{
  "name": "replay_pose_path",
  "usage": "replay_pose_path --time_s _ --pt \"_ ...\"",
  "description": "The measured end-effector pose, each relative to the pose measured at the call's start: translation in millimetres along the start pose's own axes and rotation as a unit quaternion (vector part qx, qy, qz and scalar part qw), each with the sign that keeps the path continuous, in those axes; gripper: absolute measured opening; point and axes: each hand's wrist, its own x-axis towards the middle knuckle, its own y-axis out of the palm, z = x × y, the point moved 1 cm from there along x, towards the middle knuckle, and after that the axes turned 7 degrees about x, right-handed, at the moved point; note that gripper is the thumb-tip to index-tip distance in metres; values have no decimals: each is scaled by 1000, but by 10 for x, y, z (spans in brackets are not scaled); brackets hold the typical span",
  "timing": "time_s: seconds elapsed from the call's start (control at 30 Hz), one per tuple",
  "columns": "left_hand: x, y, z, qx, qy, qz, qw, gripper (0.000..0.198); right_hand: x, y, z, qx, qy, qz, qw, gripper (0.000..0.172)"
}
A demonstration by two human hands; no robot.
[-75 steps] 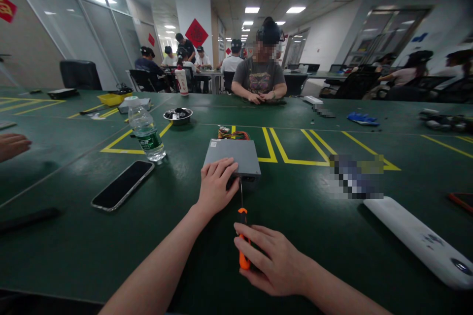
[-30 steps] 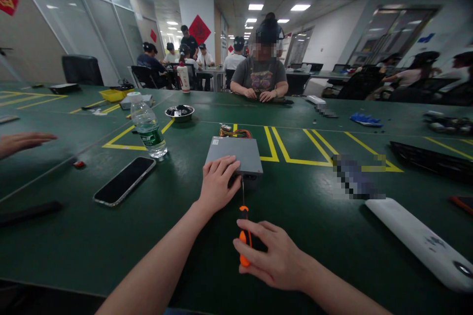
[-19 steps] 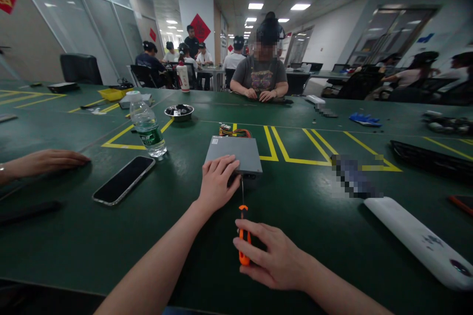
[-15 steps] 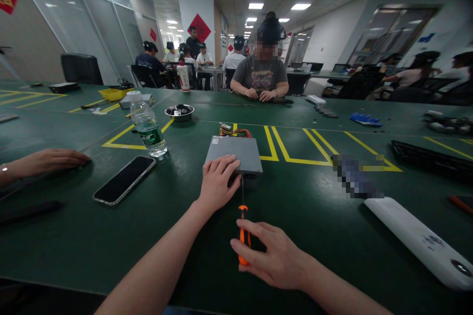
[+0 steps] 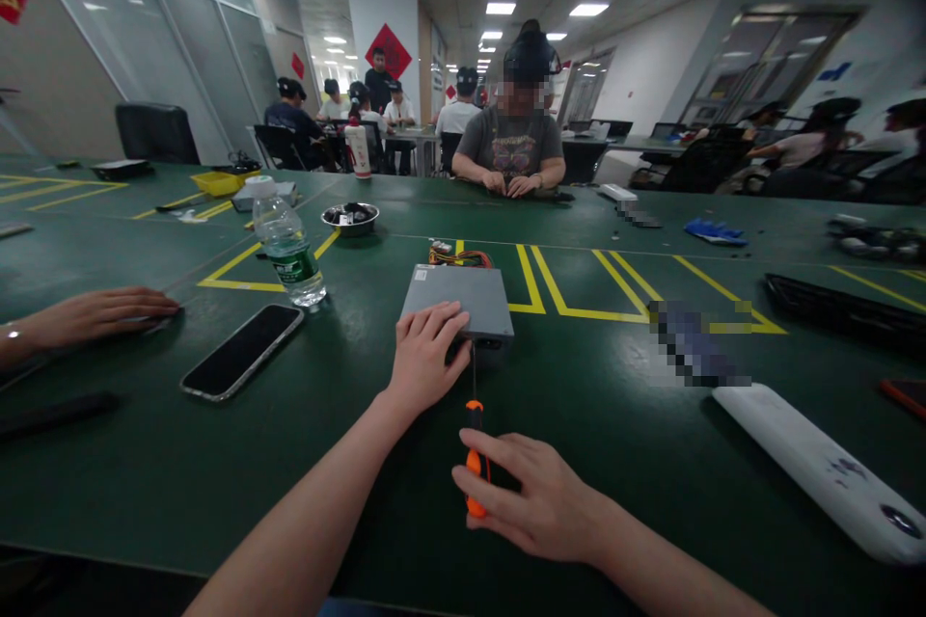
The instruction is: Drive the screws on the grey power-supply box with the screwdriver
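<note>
The left hand [image 5: 428, 357] lies palm down, its fingers fairly straight and close together over the near-left part of a flat, grey metal box [image 5: 463, 289], the thumb at the box's near edge; whether the thumb presses against it I cannot tell. The box rests on the dark green tabletop [image 5: 614, 463] straight ahead, a bundle of multicoloured wires [image 5: 470, 258] at its far side. The right hand [image 5: 525, 496] has its fingers curled around the handle of an orange-and-black screwdriver [image 5: 475, 468], whose thin shaft points away to the box's near face; the tip's exact contact is too small to make out. Left of the box stand a clear plastic bottle with a green label [image 5: 293, 265] and, nearer, a black-screened smartphone [image 5: 242, 352] lying flat. Another person's hand [image 5: 108, 313] rests beyond the phone, farther left.
</note>
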Motion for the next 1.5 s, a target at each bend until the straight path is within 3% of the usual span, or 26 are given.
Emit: replay_pose_path --time_s 0.2,0.37,0.6,0.77,1.5 --pt "0 -7 -2 -8 -1 3 1000 27 -64 79 -44 4 -31 -57 998 17" --pt "-3 -1 -5 -8 -1 0 1000 28 -111 119 -80 6 -35 -45 998 20" --pt "-1 -3 3 -5 0 1 1000 27 -164 4 -73 6 -57 -97 994 37" --pt "1 -7 3 -8 3 1 1000 27 -226 -62 -92 -10 -66 -127 990 39" --pt "2 3 6 -2 -1 0 1000 27 -215 -168 -90 -36 -59 -142 987 32"
